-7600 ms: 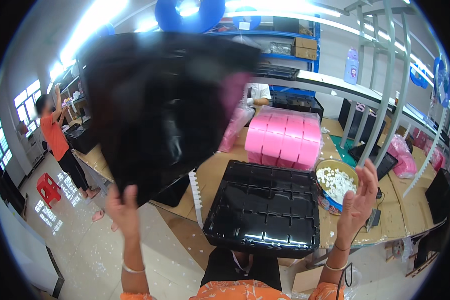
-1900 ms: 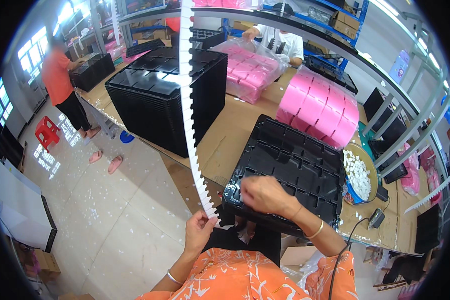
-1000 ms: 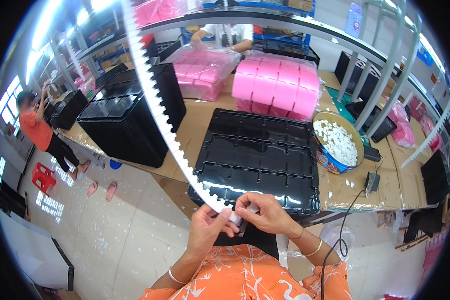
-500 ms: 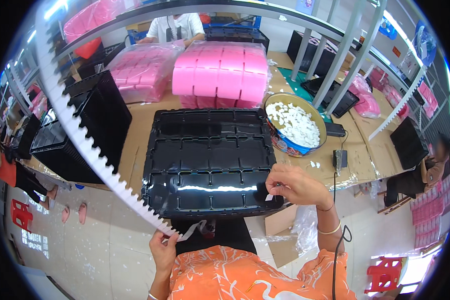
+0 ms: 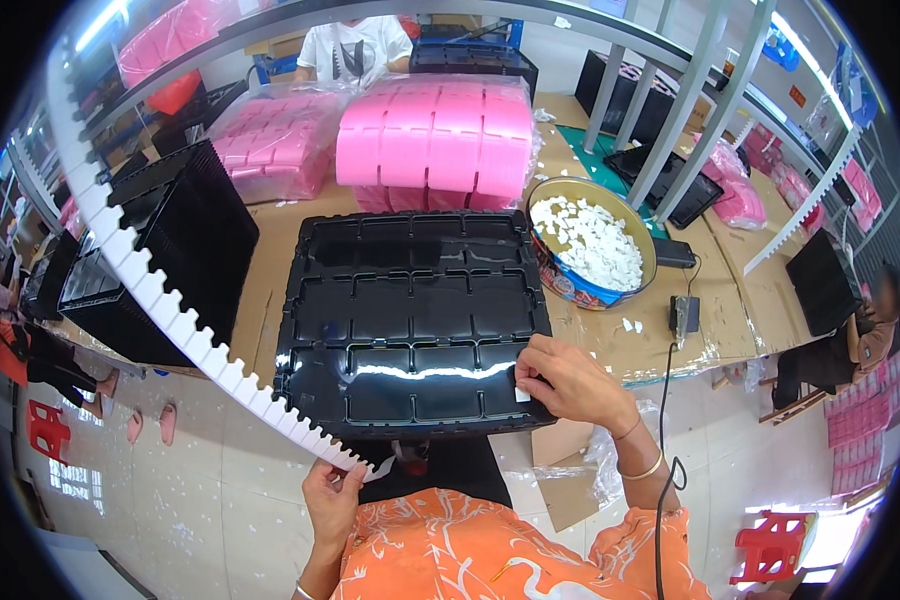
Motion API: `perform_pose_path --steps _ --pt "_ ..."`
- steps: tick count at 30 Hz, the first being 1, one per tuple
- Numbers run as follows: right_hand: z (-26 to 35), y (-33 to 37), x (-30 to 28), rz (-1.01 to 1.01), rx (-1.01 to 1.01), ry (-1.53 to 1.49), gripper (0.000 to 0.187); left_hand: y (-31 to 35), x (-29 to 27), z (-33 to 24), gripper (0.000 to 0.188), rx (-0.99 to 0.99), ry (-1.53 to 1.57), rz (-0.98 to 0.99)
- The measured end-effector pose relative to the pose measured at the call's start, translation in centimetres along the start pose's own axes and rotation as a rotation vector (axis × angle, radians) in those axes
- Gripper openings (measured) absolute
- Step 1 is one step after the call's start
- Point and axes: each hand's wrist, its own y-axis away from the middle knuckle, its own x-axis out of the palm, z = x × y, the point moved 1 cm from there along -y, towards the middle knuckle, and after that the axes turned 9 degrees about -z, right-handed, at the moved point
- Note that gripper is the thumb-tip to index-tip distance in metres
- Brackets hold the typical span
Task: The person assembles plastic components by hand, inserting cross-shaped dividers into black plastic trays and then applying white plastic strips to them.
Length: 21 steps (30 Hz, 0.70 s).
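Note:
Low in front of me, my left hand (image 5: pixel 333 492) pinches the lower end of a long white notched strip (image 5: pixel 207 350), which curves down from the upper left. A short loose tail pokes out past those fingers. My right hand (image 5: pixel 570 382) is closed, its fingertips on a small white piece (image 5: pixel 523 394) at the front right part of the black plastic tray (image 5: pixel 420 300). The piece appears to touch the tray's surface. Shallow rectangular sections divide the shiny tray, which lies before me on the cardboard-covered table.
Right of the tray stands a round tin (image 5: pixel 650 262) of white scraps, near a black adapter (image 5: pixel 684 314). Behind are bagged pink foam sheets (image 5: pixel 435 145). Stacked black trays (image 5: pixel 200 240) stand left. Metal posts (image 5: pixel 705 120) rise at the right. A co-worker (image 5: pixel 355 50) is opposite.
My right hand has moved left and slightly down with the small white piece, over the tray's front right part. The strip's loose tail by my left hand looks shorter.

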Motion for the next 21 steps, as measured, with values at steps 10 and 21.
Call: perform_pose_path --steps 10,21 --pt "4.4 3.2 -0.9 0.019 -0.08 -0.506 0.008 1.4 1.2 -5.9 0.018 -0.125 0.261 0.117" --pt "8.3 3.6 7.6 0.21 0.482 -1.548 0.03 1.5 3.7 -9.2 0.02 -0.142 0.439 0.269"
